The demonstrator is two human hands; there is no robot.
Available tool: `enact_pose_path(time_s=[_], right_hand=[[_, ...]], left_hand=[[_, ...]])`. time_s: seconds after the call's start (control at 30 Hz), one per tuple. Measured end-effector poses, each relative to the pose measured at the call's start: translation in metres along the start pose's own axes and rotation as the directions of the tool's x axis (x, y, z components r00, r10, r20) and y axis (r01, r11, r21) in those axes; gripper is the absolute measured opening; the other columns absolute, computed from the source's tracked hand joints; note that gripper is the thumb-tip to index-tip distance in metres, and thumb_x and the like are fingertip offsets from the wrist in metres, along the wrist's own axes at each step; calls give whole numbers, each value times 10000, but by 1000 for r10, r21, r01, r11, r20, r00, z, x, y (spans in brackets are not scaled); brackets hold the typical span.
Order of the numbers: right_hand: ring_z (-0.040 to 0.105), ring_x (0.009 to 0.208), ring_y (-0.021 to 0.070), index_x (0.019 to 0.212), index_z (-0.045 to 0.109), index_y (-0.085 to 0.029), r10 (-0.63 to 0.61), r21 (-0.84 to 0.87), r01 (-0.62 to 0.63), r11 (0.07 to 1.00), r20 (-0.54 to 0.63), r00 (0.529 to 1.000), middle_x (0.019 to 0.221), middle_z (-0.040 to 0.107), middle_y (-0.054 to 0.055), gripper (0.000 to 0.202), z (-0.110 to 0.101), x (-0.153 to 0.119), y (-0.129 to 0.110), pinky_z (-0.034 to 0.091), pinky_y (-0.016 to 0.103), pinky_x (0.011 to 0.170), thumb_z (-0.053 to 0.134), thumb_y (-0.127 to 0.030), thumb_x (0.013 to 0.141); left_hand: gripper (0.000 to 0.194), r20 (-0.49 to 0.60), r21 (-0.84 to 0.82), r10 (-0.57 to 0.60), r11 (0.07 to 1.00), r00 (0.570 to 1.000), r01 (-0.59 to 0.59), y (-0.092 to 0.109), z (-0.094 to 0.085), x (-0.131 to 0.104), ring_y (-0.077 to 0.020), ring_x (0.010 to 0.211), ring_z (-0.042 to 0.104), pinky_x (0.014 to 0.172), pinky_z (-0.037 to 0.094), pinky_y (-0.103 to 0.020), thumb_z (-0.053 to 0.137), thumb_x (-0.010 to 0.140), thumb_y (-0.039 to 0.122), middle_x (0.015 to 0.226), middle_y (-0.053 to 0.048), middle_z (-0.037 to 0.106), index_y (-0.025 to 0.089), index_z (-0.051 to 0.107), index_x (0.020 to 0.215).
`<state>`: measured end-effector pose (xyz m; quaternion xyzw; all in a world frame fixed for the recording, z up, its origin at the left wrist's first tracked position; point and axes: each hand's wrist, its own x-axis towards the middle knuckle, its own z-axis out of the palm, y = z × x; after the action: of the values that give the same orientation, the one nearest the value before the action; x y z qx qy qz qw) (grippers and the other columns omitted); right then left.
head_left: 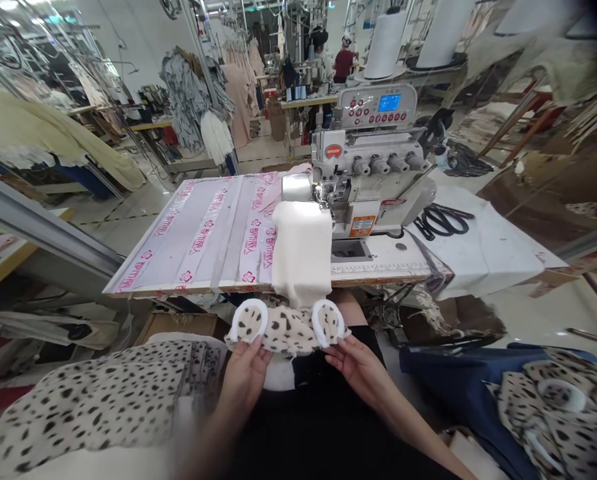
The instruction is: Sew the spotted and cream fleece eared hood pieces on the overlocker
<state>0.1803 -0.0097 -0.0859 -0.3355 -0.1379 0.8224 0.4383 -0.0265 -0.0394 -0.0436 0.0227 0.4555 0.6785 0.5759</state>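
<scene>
At lower centre, your left hand (247, 369) and right hand (358, 365) pinch opposite ends of the spotted cloth (289, 329), seemingly joined to the cream cloth (302, 257) above.

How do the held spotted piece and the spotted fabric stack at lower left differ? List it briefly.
The held piece carries two white-ringed rounds; the fabric stack shows none. The held piece is much smaller than the fabric stack. The left hand and right hand grip the held piece; the fabric stack lies in layers. Both share dark spots on pale cloth.
</scene>
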Motion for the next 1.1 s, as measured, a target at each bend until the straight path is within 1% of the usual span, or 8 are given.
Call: enact_pose_path(time_s=[0.33, 0.47, 0.53, 0.63, 0.73, 0.83, 0.97, 1.1], right_hand=[[640, 751, 149, 912, 641, -168, -12, -38, 11, 999, -21, 1000, 914, 670, 39, 225, -1, 1, 0, 502, 247, 658, 691, -220, 699], [616, 855, 206, 1006, 595, -197, -168, -310, 127, 942, -108, 980, 1021, 621, 65, 323, -4, -3, 2, 491, 311, 708, 669, -306, 711], [552, 995, 224, 1119, 531, -239, -433, -569, 309, 762, -93, 897, 1146, 547, 67, 391, 1, -9, 0, 453, 341, 816, 631, -290, 745], [433, 1142, 239, 1224, 449, -278, -633, -795, 525, 305, 242, 735, 1275, 437, 63, 484, 23, -17, -5, 352, 377, 959, 588, -198, 767], [371, 1200, 260, 1282, 401, -263, -413, -748, 664, 0, 604, 681, 1312, 408, 76, 552, 53, -16, -5, 312, 418, 1006, 553, -155, 762], [329, 1229, 272, 1339, 323, -235, -260, -696, 701, -152, 713, 651, 1356, 358, 92, 619, 72, -4, 3, 300, 458, 1013, 496, -119, 756], [357, 1205, 255, 1320, 353, -221, -306, -730, 670, -134, 674, 673, 1323, 394, 98, 617, 73, 15, 10, 314, 447, 1000, 429, -58, 730], [518, 999, 229, 1156, 521, -216, -255, -808, 574, 135, 531, 808, 1094, 576, 75, 376, 67, 22, -3, 404, 372, 883, 434, -140, 798]], left_hand=[[424, 68, -15, 6, 1000, 998, -4, 1, -3, -3, -176, 938, 603, 896, 466, -376, 540, 755, 41, 1041, -58, 630, 216, 485, 1138], [403, 133, -1, 20, 1000, 991, -20, -3, -8, -4, -188, 976, 583, 916, 448, -376, 589, 739, 84, 1061, -69, 618, 189, 493, 1117], [376, 160, 25, 27, 999, 987, -31, -6, -9, -5, -211, 1023, 558, 929, 434, -387, 607, 737, 119, 1098, -85, 598, 173, 504, 1095], [352, 199, 56, 35, 997, 979, -47, -10, -5, -9, -234, 1076, 520, 940, 418, -394, 634, 721, 162, 1133, -91, 575, 165, 524, 1055], [375, 269, 92, 8, 995, 963, -34, -13, 3, -15, -233, 1121, 482, 960, 390, -388, 648, 703, 167, 1160, -75, 555, 192, 530, 1058], [409, 375, 146, -30, 989, 926, -28, -15, 8, -20, -214, 1181, 424, 1009, 331, -352, 650, 678, 119, 1203, -64, 523, 208, 545, 1063], [519, 530, 301, -52, 945, 846, -131, -14, 5, -22, -186, 1215, 384, 1035, 282, -299, 601, 693, 55, 1271, -56, 469, 235, 508, 1171], [391, 531, 512, 6, 794, 848, -327, 4, 2, -22, -205, 951, 564, 930, 385, -333, 569, 733, 120, 1090, -104, 588, 190, 583, 1118]])
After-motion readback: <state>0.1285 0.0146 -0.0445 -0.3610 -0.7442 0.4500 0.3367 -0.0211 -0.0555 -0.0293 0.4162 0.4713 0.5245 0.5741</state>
